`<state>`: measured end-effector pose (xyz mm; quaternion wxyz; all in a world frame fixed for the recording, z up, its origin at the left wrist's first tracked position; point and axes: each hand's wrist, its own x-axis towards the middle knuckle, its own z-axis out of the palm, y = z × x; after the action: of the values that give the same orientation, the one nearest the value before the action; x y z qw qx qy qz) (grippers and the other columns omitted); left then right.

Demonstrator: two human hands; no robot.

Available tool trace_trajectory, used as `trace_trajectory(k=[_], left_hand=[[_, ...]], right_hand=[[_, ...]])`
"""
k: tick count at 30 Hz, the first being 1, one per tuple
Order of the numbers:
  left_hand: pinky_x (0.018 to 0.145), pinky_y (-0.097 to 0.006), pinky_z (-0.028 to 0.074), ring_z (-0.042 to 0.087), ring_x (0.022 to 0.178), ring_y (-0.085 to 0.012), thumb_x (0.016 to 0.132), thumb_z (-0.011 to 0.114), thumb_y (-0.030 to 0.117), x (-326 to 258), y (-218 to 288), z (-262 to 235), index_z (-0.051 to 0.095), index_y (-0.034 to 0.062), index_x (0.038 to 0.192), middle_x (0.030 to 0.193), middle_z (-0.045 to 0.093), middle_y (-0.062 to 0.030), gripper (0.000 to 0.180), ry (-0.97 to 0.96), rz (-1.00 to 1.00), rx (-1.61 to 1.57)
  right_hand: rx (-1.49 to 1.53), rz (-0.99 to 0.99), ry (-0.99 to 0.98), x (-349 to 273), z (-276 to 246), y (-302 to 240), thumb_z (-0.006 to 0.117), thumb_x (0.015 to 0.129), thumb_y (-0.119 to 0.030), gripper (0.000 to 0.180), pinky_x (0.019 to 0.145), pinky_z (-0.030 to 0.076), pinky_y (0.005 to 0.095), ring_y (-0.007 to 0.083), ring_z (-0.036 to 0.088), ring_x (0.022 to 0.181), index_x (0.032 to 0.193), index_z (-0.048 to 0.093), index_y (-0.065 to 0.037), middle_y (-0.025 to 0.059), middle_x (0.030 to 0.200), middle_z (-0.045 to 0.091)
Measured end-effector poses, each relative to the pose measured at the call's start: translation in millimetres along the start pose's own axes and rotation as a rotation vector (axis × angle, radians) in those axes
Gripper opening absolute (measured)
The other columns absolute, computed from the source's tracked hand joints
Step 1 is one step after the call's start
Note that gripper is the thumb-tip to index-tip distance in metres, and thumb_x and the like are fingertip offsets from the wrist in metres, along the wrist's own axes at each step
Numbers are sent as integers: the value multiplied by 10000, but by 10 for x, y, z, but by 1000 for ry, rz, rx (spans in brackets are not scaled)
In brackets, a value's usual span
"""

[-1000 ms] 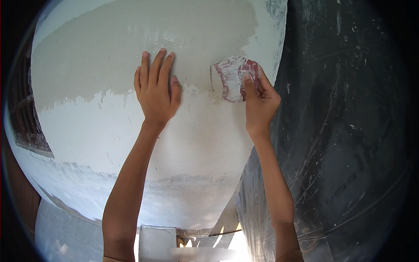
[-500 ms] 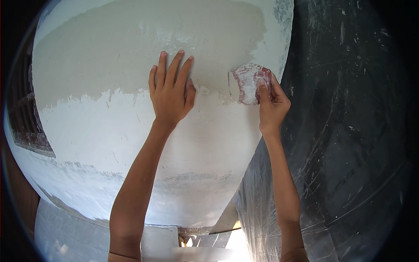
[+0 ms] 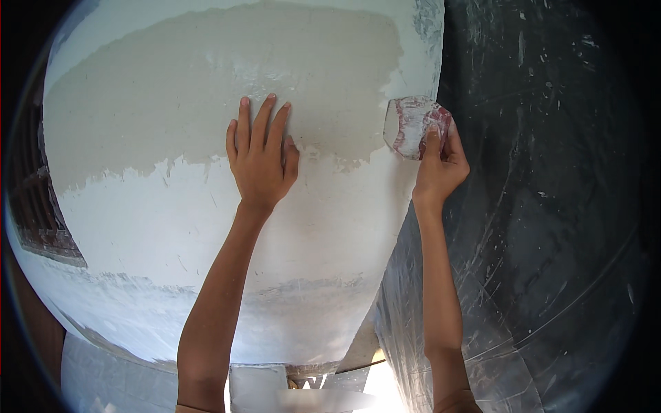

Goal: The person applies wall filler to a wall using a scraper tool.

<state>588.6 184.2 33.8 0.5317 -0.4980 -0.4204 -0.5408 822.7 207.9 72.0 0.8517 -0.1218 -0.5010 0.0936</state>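
In front of me is a white wall [image 3: 151, 220], its upper part covered by a large, damp-looking greyish patch [image 3: 151, 103] with a ragged lower edge. My left hand [image 3: 260, 162] lies flat near that edge, fingers spread, holding nothing. My right hand [image 3: 441, 172] pinches a flat, many-sided putty spreader [image 3: 412, 127] between thumb and fingers. The spreader is reddish and smeared with white, with a see-through strip along its left side. It is held at the wall's right edge, just right of the patch; whether it touches the wall I cannot tell.
Dark plastic sheeting [image 3: 544, 206], creased and spotted with white, hangs right of the wall. A brown barred window [image 3: 34, 199] is set at the far left. Below the wall, bright light shows beside a pale block [image 3: 258, 389].
My right hand has moved the spreader rightward, to the wall's edge. My left hand rests at about the same place on the wall, while the view has shifted slightly.
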Motion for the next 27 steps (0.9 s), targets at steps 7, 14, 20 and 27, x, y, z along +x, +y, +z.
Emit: trace_trajectory(k=[7,14,20,27], left_hand=[[1129,-481,183,283,1420,-311,881,472,182,25,0,-18,534,132,1326,1438,464,-49,452,-6,20,16],[1119,-482,197,291,1415,-315,882,476,176,23,0,1,534,117,1319,1427,477,-52,445,17,17,43],[1110,-479,206,298,1410,-329,869,485,161,34,-12,-36,534,97,1311,1419,485,-63,450,29,15,42],[1100,-480,215,330,1392,-338,854,484,170,32,0,-9,564,94,1282,1396,510,-70,442,69,19,42]], right_hand=[[65,49,-206,-241,150,71,617,885,12,317,801,499,227,90,625,906,1194,612,86,107,1004,694],[64,22,66,59,-94,-2,610,894,19,293,772,514,239,95,634,883,1178,615,88,104,1003,695],[6,3,-279,-193,16,116,608,900,16,312,788,490,213,92,631,881,1204,600,81,81,998,693],[222,68,-75,-18,-86,18,628,878,3,292,719,492,226,73,617,810,1166,634,53,72,952,707]])
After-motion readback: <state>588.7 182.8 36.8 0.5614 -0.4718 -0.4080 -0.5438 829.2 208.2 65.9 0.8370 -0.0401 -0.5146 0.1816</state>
